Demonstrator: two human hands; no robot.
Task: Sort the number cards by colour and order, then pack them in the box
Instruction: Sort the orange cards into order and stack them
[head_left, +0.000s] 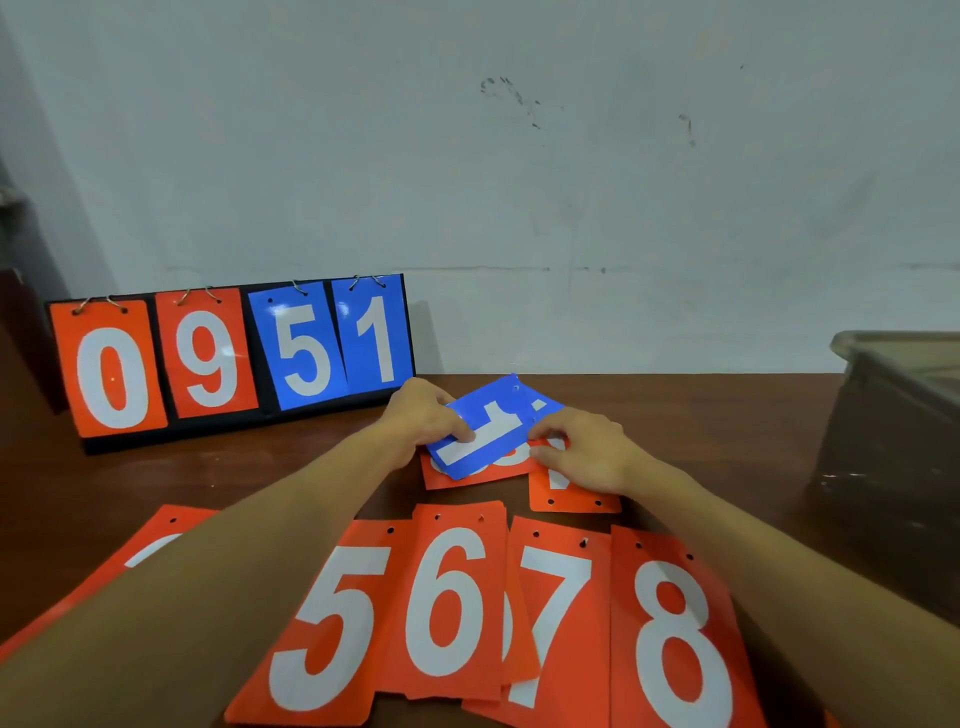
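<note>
Head view: red cards 5-8 lie ordered; my left hand and right hand pinch blue 1; packing seemingly not begun.

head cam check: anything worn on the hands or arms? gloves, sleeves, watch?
Nothing worn that shows. The left hand and right hand are bare, no gloves or rings visible. Both forearms bare to the frame edge: no sleeves, watch or bands.
</note>
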